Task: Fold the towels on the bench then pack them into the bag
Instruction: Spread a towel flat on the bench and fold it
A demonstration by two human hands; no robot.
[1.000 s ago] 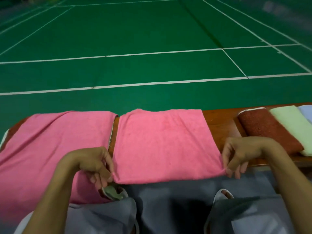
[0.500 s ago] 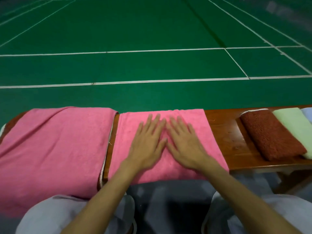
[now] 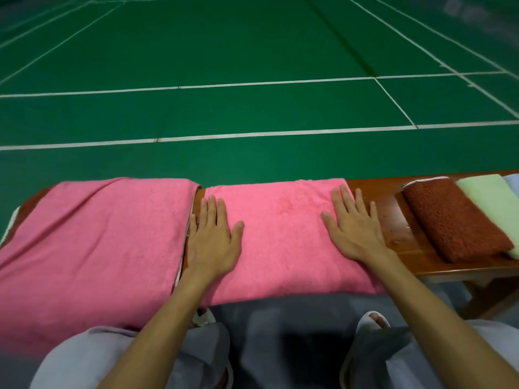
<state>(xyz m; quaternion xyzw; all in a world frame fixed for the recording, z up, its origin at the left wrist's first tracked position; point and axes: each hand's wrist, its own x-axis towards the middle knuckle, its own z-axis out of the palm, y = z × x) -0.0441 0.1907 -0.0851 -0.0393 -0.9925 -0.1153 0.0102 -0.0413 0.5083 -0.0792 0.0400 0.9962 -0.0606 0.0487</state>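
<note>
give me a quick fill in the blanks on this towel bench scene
1. Left hand and right hand press flat on the middle towel, which is ____.
2. Right of the rust-brown towel lies a lighter towel, pale ____.
3. The bench faces a court floor with ____ lines.
Missing: pink; green; white.

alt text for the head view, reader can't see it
A person's left hand and right hand press flat near opposite ends of a folded pink towel on a wooden bench. A second pink towel lies to its left, a red-brown towel and a pale green towel to its right, with a green court beyond.
</note>
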